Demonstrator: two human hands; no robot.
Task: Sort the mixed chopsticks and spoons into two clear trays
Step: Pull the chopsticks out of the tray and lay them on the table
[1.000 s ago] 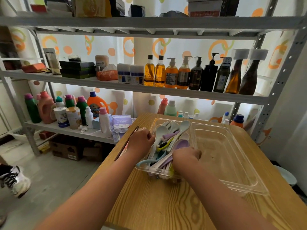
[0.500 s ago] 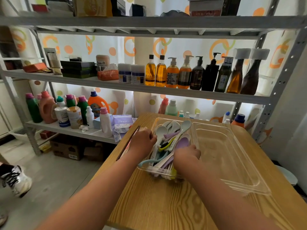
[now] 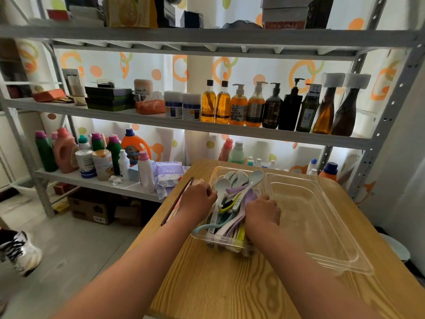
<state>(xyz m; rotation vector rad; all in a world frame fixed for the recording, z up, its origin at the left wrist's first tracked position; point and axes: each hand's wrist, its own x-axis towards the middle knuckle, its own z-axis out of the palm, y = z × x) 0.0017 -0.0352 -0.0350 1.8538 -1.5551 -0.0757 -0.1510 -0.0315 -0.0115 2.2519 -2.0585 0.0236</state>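
Note:
Two clear trays sit side by side on a wooden table [image 3: 225, 284]. The left tray [image 3: 220, 241] holds a heap of pastel spoons [image 3: 232, 199] in white, purple, teal and yellow. The right tray [image 3: 322, 226] has nothing in it. My left hand [image 3: 199, 199] is closed at the left tray's left edge, holding a bundle of chopsticks [image 3: 177, 201] that runs along the table's left side. My right hand [image 3: 262, 214] is curled over the spoon handles near the tray's front; what its fingers hold is hidden.
Grey metal shelves [image 3: 207, 132] stand behind the table, full of bottles [image 3: 255, 107], detergent jugs [image 3: 66, 150] and boxes. Cardboard boxes [image 3: 92, 208] lie on the floor under the lowest shelf. A person's sneaker [image 3: 18, 249] shows at the left edge.
Both hands stay almost where they were. The right hand has shifted slightly forward over the spoon handles.

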